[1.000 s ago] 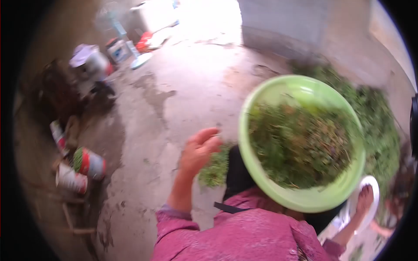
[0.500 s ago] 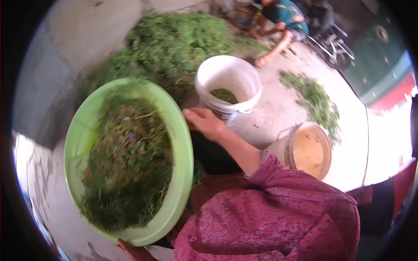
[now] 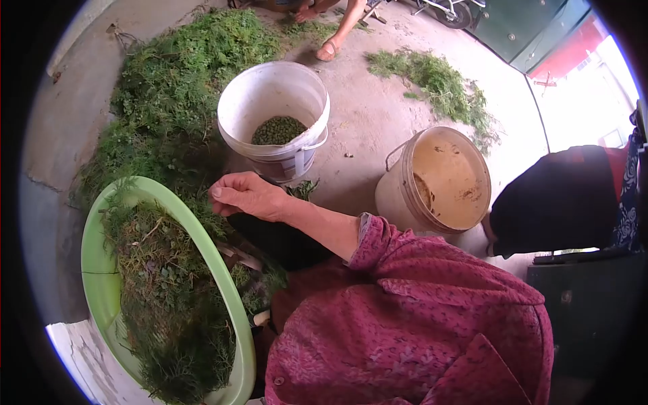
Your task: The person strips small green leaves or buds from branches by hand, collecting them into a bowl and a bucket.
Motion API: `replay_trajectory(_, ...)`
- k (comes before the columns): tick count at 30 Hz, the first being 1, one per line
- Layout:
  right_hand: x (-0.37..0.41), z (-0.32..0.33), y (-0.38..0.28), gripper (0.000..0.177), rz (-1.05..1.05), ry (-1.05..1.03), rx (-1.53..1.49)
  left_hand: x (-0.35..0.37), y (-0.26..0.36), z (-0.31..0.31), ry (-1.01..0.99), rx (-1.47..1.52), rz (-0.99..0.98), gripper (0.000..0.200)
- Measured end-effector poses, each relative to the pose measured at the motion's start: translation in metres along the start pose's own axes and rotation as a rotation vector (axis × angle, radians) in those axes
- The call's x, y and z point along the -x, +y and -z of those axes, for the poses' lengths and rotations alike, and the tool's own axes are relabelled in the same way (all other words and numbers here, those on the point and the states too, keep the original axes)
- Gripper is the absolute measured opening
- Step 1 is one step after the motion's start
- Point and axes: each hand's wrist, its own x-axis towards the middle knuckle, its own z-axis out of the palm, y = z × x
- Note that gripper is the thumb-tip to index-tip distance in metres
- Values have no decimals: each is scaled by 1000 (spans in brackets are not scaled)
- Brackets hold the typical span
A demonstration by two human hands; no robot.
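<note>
My right hand (image 3: 248,196) hangs above the upper rim of a light green plastic basin (image 3: 233,317), apart from it. Its thumb and fingers are closed together; whatever they hold, if anything, is too small to make out. The basin stands tilted at the lower left, filled with feathery green sprigs (image 3: 165,283) and drier brown bits. My left hand is out of view. Just beyond my right hand is a white bucket (image 3: 233,125), with small round green pieces (image 3: 279,130) at its bottom.
Leafy green branches (image 3: 189,74) are heaped at the upper left. A second bucket (image 3: 398,182) with a tan inside stands at the right. Loose sprigs (image 3: 439,81) lie on the concrete. Another person's foot (image 3: 329,49) shows at the top. Dark cloth (image 3: 560,202) is at the far right.
My right hand has come off the basin's rim and closed. The basin sits lower in view. My left hand, earlier at its bottom edge, has left view. The camera has turned.
</note>
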Motion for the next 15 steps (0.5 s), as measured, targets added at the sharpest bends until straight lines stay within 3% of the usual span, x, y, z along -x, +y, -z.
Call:
replay_trajectory(8,0,0,5,23,63,-33,59,-2,-6,8,-51,5,-3,50)
replay_trajectory(15,6,-3,3,19,187,4,329,-2,9,-1,-20,-38,46,49)
